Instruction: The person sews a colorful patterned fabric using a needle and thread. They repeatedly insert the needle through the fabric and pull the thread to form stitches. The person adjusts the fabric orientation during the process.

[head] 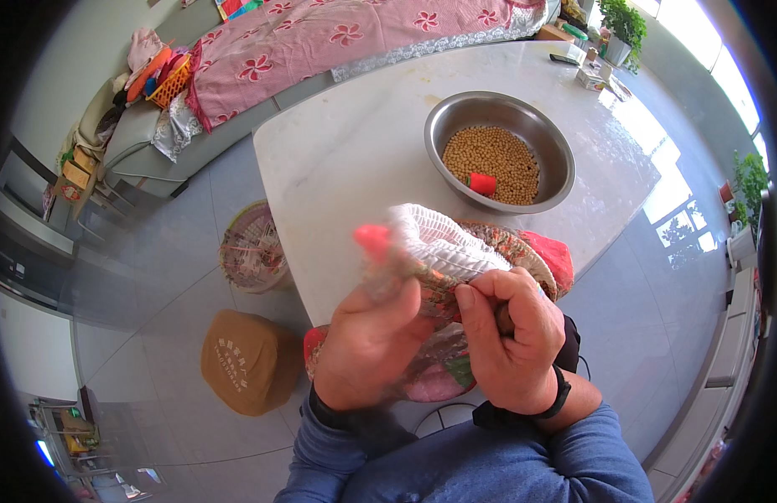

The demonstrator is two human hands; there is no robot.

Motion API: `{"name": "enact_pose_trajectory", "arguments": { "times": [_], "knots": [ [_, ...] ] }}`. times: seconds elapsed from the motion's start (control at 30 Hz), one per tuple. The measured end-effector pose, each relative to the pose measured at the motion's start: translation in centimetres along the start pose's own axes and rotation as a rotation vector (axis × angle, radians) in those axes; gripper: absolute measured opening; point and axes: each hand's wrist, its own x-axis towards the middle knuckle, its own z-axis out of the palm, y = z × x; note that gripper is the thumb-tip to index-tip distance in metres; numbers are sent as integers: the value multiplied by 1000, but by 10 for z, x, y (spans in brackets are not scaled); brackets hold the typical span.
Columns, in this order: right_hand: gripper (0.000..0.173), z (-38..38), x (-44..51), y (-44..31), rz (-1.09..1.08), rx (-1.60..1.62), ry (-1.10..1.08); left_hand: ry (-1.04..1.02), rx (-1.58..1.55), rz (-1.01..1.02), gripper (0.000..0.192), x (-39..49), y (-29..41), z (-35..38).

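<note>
Between my two hands is a patterned fabric piece [442, 286] with a gathered white lining [448, 242]. My right hand [514, 333] pinches its folded edge between thumb and fingertips. My left hand [376, 333] is at the left end of the same cloth, blurred by motion, and a red tip [372, 241] shows at its fingers; whether the fingers are closed on the cloth cannot be told. More patterned cloth with a red part [548, 254] lies over the table edge. Beyond it, a steel bowl [561, 173] holds yellow beans [489, 154] and a red thread spool [482, 183].
The bowl stands on a white marble table [344, 157]. On the floor to the left are a wastebasket [253, 276] and a brown-covered stool [243, 364] bearing writing. A phone [564, 60] and a small box [590, 79] lie at the far right. A sofa [294, 94] stands behind.
</note>
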Motion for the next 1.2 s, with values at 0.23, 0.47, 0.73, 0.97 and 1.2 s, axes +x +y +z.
{"name": "enact_pose_trajectory", "arguments": {
  "times": [0.23,0.47,0.73,0.97,1.2],
  "knots": [
    [13,4,3,4,3,45,-47,-41,79,-30,54,1,3,-2],
    [11,7,3,5,2,42,-7,2,-41,43,43,5,-6,-4],
    [15,21,1,11,17,11,27,276,89,38,29,7,-17,2],
    [23,13,-8,10,128,253,-112,406,395,189,10,7,-11,10],
    [18,-2,-22,29,412,435,-164,456,1219,503,16,16,-10,-14]
  ]
}}
